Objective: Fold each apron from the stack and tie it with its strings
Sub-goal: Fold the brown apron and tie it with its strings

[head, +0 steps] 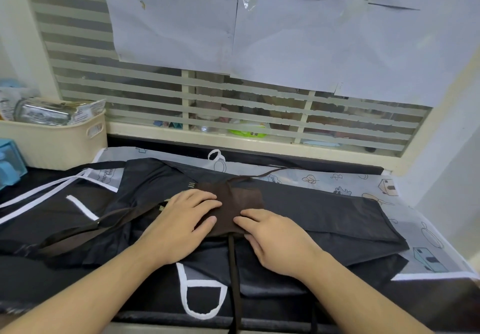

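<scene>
Folded apron pinned flat, strings loose

Risk first: the small brown apron (235, 205) could spring open if either palm lifts before a string (233, 268) is wrapped. It lies mid-table on the dark apron stack (337, 216). Both hands press it with flat, nearly straight fingers, grasping nothing: left hand (181, 219) on its left half, right hand (275, 237) at its near edge.

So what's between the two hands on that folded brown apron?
In the head view, only a bare strip of the folded brown apron lies between the left hand and the right hand; both rest flat on it.
</scene>
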